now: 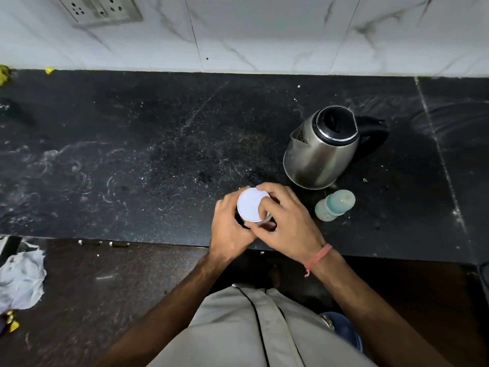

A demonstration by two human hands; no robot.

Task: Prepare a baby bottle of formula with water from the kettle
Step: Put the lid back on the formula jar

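A small round container with a white lid (251, 205) stands near the front edge of the black counter (132, 154). My left hand (229, 223) wraps around its left side. My right hand (284, 221) grips the lid's rim from the right and front. The container's body is mostly hidden by my fingers. A steel kettle (317, 152) with a black lid and handle stands just behind and to the right, lid closed. A pale teal baby bottle (334, 205) with its cap on stands right of my right hand, in front of the kettle.
A white marble-tiled wall (264, 33) with a socket plate (102, 7) backs the counter. Crumpled white paper (21, 279) lies on the dark floor at the lower left. Yellow scraps (4, 75) sit at the counter's far left.
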